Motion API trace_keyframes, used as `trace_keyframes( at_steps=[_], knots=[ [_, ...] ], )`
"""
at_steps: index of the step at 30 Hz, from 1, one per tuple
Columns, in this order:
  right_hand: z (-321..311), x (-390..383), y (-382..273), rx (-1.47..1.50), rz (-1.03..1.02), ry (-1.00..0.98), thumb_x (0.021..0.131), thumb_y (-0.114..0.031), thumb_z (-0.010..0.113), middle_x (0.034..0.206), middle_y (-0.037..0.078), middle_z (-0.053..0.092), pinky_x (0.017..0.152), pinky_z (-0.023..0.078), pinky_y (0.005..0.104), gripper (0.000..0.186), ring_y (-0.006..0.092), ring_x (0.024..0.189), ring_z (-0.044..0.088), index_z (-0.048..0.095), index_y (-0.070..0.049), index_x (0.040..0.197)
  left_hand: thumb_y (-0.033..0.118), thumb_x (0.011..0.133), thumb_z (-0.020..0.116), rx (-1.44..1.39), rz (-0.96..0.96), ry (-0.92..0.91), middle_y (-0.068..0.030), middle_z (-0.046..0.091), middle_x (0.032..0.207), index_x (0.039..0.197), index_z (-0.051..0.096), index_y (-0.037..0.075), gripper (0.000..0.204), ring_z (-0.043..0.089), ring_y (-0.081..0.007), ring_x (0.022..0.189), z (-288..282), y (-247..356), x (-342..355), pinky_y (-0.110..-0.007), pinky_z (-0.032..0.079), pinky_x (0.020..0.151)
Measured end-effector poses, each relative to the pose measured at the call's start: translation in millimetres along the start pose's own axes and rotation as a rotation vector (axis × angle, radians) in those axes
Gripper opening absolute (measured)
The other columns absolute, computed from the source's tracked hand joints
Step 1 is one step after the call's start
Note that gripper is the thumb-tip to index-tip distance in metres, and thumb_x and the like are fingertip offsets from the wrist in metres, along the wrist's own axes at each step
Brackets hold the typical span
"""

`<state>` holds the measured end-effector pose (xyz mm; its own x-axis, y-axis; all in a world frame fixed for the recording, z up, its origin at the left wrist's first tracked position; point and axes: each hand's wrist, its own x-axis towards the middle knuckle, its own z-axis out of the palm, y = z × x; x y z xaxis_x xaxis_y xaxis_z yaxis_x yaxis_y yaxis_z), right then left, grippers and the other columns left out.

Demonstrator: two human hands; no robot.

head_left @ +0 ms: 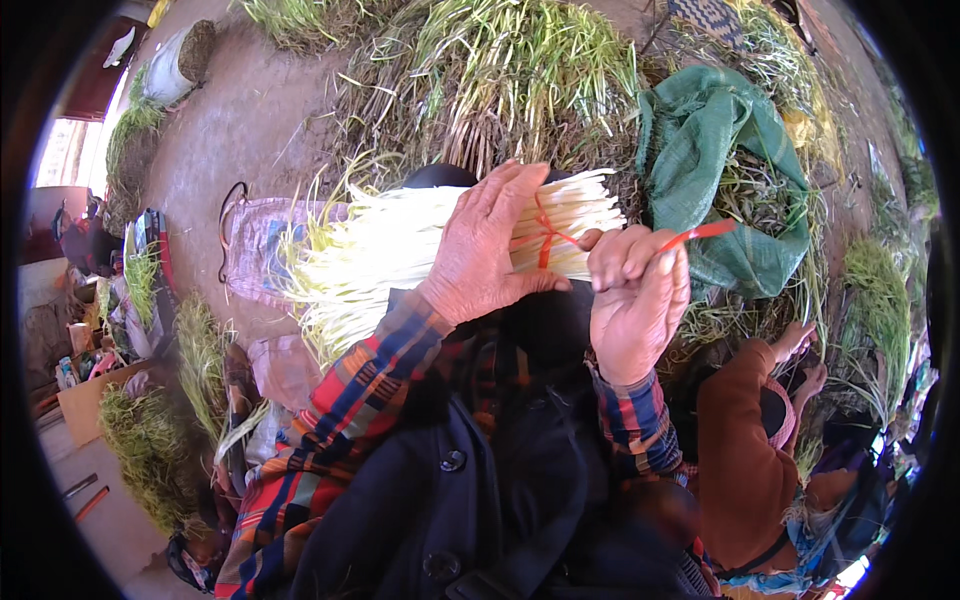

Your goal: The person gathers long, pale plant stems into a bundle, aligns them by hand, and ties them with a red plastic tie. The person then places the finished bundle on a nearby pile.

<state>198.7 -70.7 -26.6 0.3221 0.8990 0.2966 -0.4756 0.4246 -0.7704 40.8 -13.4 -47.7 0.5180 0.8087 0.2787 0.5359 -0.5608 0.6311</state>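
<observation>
Across my lap lies a thick bundle of pale yellow-white stalks, like blanched chives (385, 245), its leafy tips to the left and cut ends to the right. My left hand (487, 240) grips it from above, fingers lying over the top and thumb along the near side. A red-orange tie strip (546, 232) circles the bundle near its right end. At that end my right hand (637, 300) is closed, pinching the strip, whose loose tail sticks out past the fingers to the right. The bundle's underside is hidden.
A large heap of green, unsorted stalks (500, 80) lies just beyond the bundle. To the right sits a green woven sack (705, 170) with stalks. Another person in a brown sleeve (740, 450) works close by at right. A pinkish sack (265, 240) lies at left.
</observation>
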Motion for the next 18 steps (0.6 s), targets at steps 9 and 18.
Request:
trace_keyframes(
  at_steps=[9, 18],
  knots=[
    [10.3, 25.1, 9.5, -0.081, 0.026, -0.021, 0.108, -0.025, 0.045, 0.072, 0.004, 0.047, 0.082, 0.048, 0.0381, 0.031, 0.0140, 0.066, 0.047, 0.046, -0.005, 0.085, -0.001, 0.072, 0.075, -0.152, 0.127, 0.233, -0.0092, 0.067, 0.110, 0.097, 0.071, 0.007, 0.027, 0.066, -0.0313, 0.096, 3.9, -14.1, -1.2, -0.038, 0.054, 0.080],
    [38.8, 83.5, 47.7, -0.130, 0.249, 0.095, 0.106, -0.021, 0.045, 0.073, 0.002, 0.050, 0.051, 0.035, 0.0225, 0.026, 0.0069, 0.058, 0.041, 0.050, -0.005, 0.087, 0.008, 0.073, 0.062, 0.398, 0.272, 0.185, -0.0060, 0.057, 0.077, 0.083, 0.061, 0.007, 0.011, 0.059, -0.0259, 0.076, -15.4, -1.7, 8.3, -0.039, 0.048, 0.071]
  ],
)
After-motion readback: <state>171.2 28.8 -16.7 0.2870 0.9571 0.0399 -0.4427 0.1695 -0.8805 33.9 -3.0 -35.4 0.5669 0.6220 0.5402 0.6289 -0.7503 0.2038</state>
